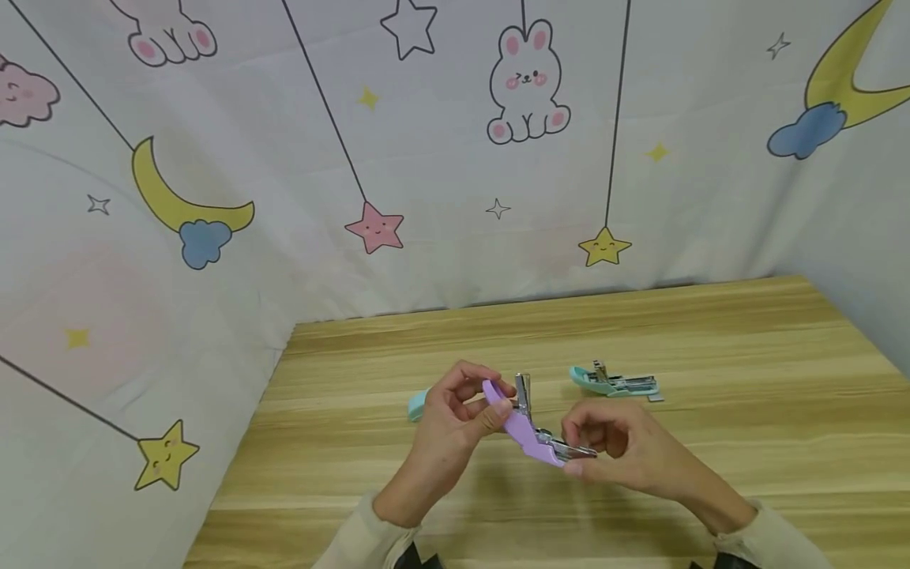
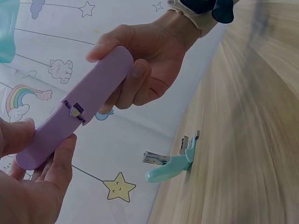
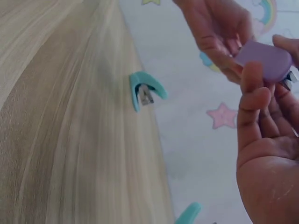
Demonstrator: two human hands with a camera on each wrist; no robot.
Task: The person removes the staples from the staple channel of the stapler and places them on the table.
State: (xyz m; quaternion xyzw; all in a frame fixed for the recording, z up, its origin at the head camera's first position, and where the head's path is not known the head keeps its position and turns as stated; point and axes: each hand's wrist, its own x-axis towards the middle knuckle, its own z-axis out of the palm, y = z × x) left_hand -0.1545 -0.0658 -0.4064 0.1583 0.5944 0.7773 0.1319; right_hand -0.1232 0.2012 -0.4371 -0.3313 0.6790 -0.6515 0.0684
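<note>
A purple stapler [image 1: 522, 431], swung wide at its hinge with its metal insides showing, is held above the table between both hands. My left hand [image 1: 455, 427] grips its raised end, thumb on the near side. At the lower end, my right hand [image 1: 629, 446] pinches the body beside the metal staple rail [image 1: 565, 449]. In the left wrist view the smooth purple back [image 2: 96, 91] faces the camera, with a notch at the hinge. The right wrist view catches one rounded purple end [image 3: 266, 60] among the fingers.
A teal stapler [image 1: 614, 385] lies opened on the wooden table [image 1: 341, 490] beyond my right hand, a small grey piece [image 1: 656, 397] beside it. Another teal object [image 1: 417, 405] is partly hidden behind my left hand. A printed curtain [image 1: 441, 158] hangs behind the table.
</note>
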